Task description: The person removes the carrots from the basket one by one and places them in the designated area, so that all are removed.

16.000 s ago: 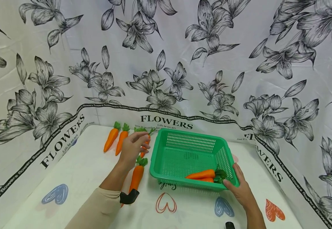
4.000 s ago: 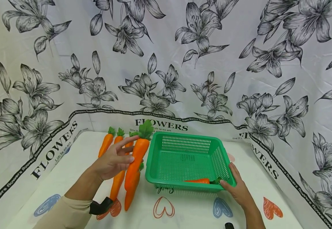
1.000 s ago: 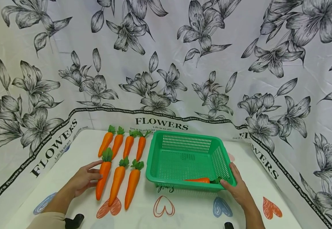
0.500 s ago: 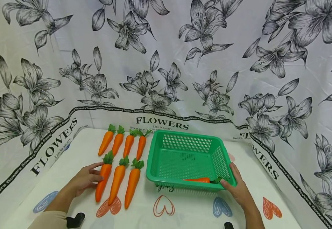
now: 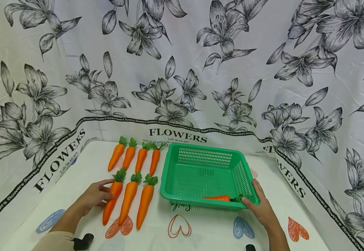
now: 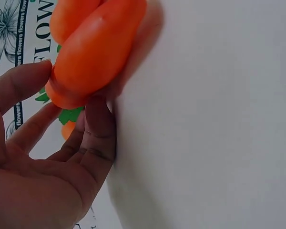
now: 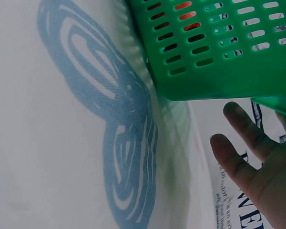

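Observation:
My left hand pinches the leftmost front carrot near its leafy end. In the left wrist view, thumb and fingers touch opposite sides of that orange carrot. Two more carrots, a middle one and a right one, lie beside it. Behind them, several smaller carrots form a row, tops pointing away. My right hand holds the near right corner of a green plastic basket, thumb at the rim. Two of its fingers stretch out below the rim in the right wrist view.
Inside the basket, an orange carrot lies against the near wall, partly hidden. A white tablecloth with printed hearts covers the table. A flower-print curtain rises behind it.
Earlier the left hand held a carrot beside the basket; that carrot now lies leftmost in the front row. Over the last second its lower tip shifted slightly left and nearer. The right hand stayed at the basket.

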A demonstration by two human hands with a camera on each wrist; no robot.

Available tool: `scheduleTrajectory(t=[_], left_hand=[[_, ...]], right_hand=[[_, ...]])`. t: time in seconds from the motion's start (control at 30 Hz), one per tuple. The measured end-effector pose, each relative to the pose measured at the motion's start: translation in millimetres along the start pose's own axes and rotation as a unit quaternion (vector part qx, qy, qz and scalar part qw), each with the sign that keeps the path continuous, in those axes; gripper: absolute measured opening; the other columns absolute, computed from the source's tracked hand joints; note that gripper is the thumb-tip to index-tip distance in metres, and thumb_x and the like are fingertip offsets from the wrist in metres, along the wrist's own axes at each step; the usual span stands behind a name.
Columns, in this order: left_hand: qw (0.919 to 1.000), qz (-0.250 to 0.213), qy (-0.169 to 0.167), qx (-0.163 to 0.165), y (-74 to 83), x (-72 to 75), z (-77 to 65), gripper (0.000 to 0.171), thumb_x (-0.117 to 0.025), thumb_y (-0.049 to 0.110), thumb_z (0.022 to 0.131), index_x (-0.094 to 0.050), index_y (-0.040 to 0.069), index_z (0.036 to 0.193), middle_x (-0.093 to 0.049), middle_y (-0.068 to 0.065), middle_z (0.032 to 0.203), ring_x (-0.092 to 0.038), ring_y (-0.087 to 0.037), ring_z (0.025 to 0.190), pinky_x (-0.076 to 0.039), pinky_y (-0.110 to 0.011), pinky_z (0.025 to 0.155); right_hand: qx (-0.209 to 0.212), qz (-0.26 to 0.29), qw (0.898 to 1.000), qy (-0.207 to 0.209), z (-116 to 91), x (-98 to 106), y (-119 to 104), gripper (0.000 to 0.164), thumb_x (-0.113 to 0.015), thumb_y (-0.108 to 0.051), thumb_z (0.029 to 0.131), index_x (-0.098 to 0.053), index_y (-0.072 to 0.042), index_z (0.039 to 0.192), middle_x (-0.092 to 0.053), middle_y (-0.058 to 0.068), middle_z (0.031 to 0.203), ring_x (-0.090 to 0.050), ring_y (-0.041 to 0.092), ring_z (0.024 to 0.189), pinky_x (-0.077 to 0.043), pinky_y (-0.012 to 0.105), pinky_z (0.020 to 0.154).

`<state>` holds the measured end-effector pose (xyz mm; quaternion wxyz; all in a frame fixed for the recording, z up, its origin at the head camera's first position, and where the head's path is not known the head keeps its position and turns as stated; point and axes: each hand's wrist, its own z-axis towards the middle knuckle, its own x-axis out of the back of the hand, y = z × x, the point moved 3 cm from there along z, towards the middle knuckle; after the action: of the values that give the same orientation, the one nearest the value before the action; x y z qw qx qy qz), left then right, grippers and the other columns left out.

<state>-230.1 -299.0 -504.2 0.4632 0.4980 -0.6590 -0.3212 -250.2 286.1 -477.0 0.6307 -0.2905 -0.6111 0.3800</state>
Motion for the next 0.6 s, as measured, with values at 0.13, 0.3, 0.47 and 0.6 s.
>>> scheduleTrajectory(t=[0.13,0.3,0.47,0.6], left_hand=[[1.0000,-0.001,0.007,-0.007,0.1,0.0,-1.3,0.070,-0.068,0.013,0.072,-0.034,0.009,0.133,-0.045,-0.019,0.111,-0.052,-0.024,0.081,-0.049,-0.037,0.065],[0.9998,0.006,0.012,-0.013,-1.0,-1.0,-2.3,0.071,-0.069,0.017,0.072,-0.033,0.007,0.133,-0.048,-0.017,0.103,-0.053,-0.025,0.077,-0.049,-0.037,0.065],[0.9994,0.031,0.012,-0.011,-0.1,-3.1,-1.6,0.073,-0.071,0.022,0.070,-0.034,0.009,0.132,-0.048,-0.015,0.100,-0.051,-0.025,0.075,-0.049,-0.036,0.063],[0.9978,0.065,0.007,-0.010,3.5,-7.1,-2.0,0.077,-0.074,0.025,0.067,-0.035,0.010,0.132,-0.047,-0.014,0.099,-0.050,-0.024,0.072,-0.049,-0.036,0.059]], right_hand=[[-0.004,0.001,1.000,0.000,-1.1,0.2,-1.1,0.078,-0.060,-0.025,0.082,-0.007,-0.037,0.137,0.001,-0.003,0.144,-0.001,0.033,0.127,-0.011,0.062,0.091],[-0.007,0.000,1.000,-0.001,-1.0,-0.6,0.3,0.079,-0.060,-0.026,0.082,-0.007,-0.032,0.139,0.001,-0.003,0.144,0.000,0.033,0.127,-0.010,0.062,0.091],[0.001,0.001,1.000,-0.002,-0.5,0.3,0.8,0.078,-0.060,-0.025,0.082,-0.007,-0.032,0.139,0.001,-0.002,0.144,0.000,0.033,0.127,-0.010,0.062,0.091],[0.000,0.002,1.000,-0.005,-0.8,0.7,-0.6,0.078,-0.060,-0.025,0.082,-0.007,-0.035,0.138,0.002,-0.002,0.144,0.000,0.034,0.127,-0.010,0.062,0.091]])
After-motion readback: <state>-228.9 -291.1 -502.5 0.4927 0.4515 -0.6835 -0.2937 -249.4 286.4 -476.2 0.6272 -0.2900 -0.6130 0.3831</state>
